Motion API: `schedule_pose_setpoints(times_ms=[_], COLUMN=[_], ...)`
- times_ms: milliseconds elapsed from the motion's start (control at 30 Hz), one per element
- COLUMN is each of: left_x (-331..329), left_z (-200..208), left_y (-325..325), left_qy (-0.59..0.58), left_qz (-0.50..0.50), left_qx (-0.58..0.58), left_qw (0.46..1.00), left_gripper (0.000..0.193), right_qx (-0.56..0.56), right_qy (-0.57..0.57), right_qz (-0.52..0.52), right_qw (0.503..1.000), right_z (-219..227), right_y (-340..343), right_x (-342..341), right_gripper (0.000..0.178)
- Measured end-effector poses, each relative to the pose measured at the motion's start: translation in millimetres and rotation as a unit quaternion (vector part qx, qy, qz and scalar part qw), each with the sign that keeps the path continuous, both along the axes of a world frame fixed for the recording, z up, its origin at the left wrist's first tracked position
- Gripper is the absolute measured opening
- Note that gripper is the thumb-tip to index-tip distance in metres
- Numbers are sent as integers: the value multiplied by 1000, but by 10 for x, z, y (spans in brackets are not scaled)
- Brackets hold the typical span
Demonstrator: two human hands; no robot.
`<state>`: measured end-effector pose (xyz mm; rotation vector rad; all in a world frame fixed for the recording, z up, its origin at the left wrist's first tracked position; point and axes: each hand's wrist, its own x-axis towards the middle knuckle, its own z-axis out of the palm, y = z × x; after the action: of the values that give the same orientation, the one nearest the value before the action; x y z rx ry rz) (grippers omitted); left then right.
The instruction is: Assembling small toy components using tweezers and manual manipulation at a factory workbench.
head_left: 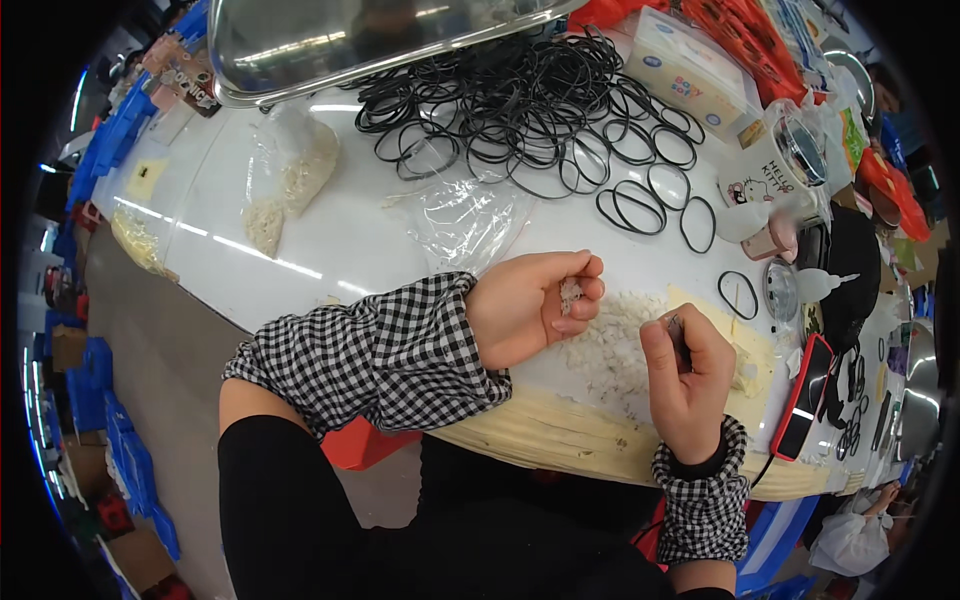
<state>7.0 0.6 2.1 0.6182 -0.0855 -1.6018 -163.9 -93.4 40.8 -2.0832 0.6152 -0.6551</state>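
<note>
My left hand (520, 308) is turned partly palm up, with its fingers curled around several small white pieces (570, 294). Just to its right, a loose heap of similar white bits (612, 352) is spread on the white table. My right hand (692, 378) is closed at the right side of that heap. Between its thumb and fingers shows a small dark grey thing (679, 343), too hidden to name. A clear plastic bag (470, 222) lies crumpled beyond my left hand. Checked sleeve covers (385, 352) wrap both forearms.
Black rubber rings (500, 100) lie tangled at the back beside a metal tray (330, 60). Bags of pale bits (300, 175) stand at the left. A red-edged phone (803, 398), a squeeze bottle (820, 284) and a round clear dish (780, 290) are at the right.
</note>
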Motion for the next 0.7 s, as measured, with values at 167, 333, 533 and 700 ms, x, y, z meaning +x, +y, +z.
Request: schedule_pose_setpoints(times_ms=[167,333,533,700], left_x=[109,136,17,-129], left_z=[-17,173,200,299], left_y=[32,334,773,861], left_qy=[-1,42,126,160], left_qz=[-19,231,360,361], left_qx=[-111,-47,-25,-50], left_qw=[994,971,924,917], left_gripper=[25,20,29,32], right_qx=[-41,-81,-216,-300], right_qy=[-7,-40,10,84], right_qz=[-3,4,115,193], right_qw=[999,996,970,930], right_z=[45,11,117,47], right_y=[-5,14,-25,-177], right_x=[16,36,343,1052], right_gripper=[27,14,19,28])
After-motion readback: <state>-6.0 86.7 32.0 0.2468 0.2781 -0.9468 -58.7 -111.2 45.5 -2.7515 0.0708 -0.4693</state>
